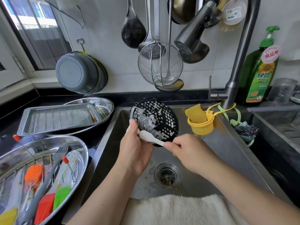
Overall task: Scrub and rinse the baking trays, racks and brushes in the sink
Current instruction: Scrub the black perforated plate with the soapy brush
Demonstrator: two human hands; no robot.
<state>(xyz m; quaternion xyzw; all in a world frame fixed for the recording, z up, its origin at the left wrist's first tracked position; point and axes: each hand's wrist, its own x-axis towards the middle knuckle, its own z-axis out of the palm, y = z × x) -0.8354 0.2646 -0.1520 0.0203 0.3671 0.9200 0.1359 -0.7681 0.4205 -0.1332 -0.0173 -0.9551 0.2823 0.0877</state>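
Fingers (168,145) pinch white brush (151,138) — head up-left, on tilted perforated tray (155,117).

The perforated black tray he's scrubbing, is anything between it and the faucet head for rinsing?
Nothing visible blocks it. The left hand holds the perforated black tray tilted over the sink, the right hand works a white brush on it, and the faucet head hangs above and to the right with open air between.

Home kitchen: steel sink (227,127), hanging ladles (133,33), dish soap (259,70).
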